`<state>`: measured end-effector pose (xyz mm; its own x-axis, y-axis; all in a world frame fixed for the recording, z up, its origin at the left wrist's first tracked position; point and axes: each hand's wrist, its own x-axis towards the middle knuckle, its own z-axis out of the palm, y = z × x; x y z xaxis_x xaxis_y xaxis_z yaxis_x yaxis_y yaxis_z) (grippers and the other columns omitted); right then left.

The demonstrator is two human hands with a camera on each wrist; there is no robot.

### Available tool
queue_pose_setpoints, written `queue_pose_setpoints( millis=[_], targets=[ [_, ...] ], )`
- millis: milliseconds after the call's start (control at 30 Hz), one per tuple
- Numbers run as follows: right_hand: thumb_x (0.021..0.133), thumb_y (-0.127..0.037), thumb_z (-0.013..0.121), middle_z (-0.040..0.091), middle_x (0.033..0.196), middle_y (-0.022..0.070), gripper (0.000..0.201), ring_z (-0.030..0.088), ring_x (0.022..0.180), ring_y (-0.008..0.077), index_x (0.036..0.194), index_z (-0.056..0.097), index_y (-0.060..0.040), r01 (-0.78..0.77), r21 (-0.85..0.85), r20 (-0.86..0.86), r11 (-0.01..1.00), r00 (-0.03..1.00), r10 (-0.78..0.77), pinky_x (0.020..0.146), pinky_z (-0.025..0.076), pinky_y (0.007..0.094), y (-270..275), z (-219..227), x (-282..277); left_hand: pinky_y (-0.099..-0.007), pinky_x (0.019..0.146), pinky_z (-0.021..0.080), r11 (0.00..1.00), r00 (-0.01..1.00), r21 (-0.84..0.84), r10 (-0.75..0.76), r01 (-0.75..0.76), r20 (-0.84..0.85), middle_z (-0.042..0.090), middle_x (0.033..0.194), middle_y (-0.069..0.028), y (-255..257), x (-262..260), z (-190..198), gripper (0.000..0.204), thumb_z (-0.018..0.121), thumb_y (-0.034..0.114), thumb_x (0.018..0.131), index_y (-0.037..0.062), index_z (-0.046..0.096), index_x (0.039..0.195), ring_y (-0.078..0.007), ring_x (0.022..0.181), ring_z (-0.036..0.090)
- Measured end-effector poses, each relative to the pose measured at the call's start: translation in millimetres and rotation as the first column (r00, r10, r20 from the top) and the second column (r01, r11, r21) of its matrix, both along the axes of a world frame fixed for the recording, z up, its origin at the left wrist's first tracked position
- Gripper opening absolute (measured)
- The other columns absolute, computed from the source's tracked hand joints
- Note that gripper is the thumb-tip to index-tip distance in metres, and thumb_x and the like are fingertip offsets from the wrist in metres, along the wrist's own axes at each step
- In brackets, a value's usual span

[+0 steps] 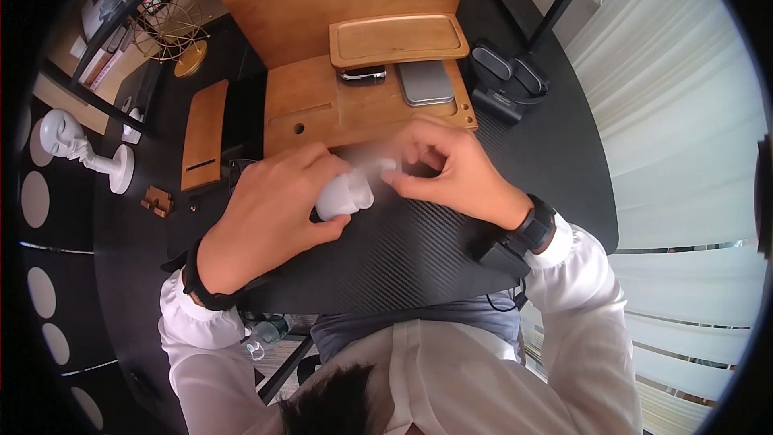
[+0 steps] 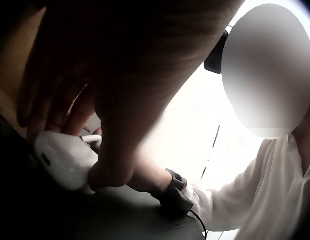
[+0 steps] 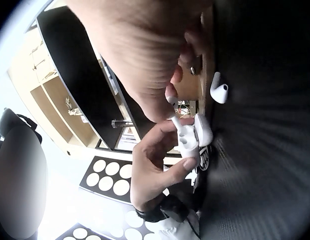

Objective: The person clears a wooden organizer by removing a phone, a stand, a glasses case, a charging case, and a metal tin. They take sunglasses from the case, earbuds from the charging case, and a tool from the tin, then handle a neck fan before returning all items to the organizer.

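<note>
Where the head view blurs between the two hands, the item pinched there cannot be made out; the right wrist view shows a white earbud stem.

- Left hand (image 1: 270, 209): fingers curled round a white earbud case (image 1: 345, 197), centre frame, resting on the surface.
- Right hand (image 1: 451, 173): fingertips pinched on a small white earbud (image 3: 173, 107) just above the case.
- Second earbud (image 3: 218, 91): lying loose on the surface, near the case.
- Surface (image 1: 403, 254): black, carbon-weave texture.
- Wooden organiser tray (image 1: 362, 101): upper centre, carrying a grey metal tin (image 1: 425, 82).
- White figurine (image 1: 68, 141): far left.
- Pale curtains (image 1: 684, 153): right edge.
</note>
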<state>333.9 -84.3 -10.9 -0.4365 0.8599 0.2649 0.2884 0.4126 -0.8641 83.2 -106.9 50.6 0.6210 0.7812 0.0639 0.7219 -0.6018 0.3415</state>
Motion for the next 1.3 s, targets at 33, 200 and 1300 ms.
queue_pose_setpoints(
  millis=[33, 200, 1300],
  targets=[
    [0.081, -0.014, 0.083, 0.05, 0.076, -0.0011, 0.022, 0.045, 0.06, 0.008, 0.097, 0.071, -0.0071, 0.038, -0.002, 0.007, 0.999, 0.999, -0.038, 0.054, 0.038, 0.0264, 0, 0, 0, -0.0415, 0.076, 0.052, 1.0, 1.0, -0.028, -0.011, 0.01, -0.017, 0.065, 0.099, -0.01, -2, 0, 2, 0.044, 0.083, 0.019, 0.071, 0.0072, 0.069, 0.111, -0.033, 0.092, 0.066],
    [0.082, -0.02, 0.084, 0.058, 0.076, 0.0001, 0.026, 0.05, 0.058, 0.0095, 0.099, 0.07, -0.0064, 0.073, -0.091, 0.085, 0.993, 0.994, -0.065, 0.053, 0.041, 0.0281, 3, -11, -1, -0.0419, 0.076, 0.052, 0.994, 0.995, -0.05, -0.096, 0.095, -0.035, 0.065, 0.097, -0.0097, -10, 3, 2, 0.043, 0.084, 0.023, 0.071, 0.0075, 0.069, 0.108, -0.032, 0.093, 0.066],
    [0.094, -0.01, 0.071, 0.06, 0.081, 0.0049, 0.01, 0.054, 0.067, 0.0151, 0.102, 0.073, -0.0034, 0.191, 0.246, 0.007, 0.95, 0.98, -0.199, 0.059, 0.044, 0.0292, 10, -5, -2, -0.0264, 0.046, 0.042, 0.695, 0.414, 0.188, -0.598, 0.694, 0.686, 0.062, 0.075, 0.0039, -57, 2, 44, 0.044, 0.072, 0.059, 0.088, 0.0165, 0.066, 0.077, -0.0151, 0.063, 0.062]
  ],
)
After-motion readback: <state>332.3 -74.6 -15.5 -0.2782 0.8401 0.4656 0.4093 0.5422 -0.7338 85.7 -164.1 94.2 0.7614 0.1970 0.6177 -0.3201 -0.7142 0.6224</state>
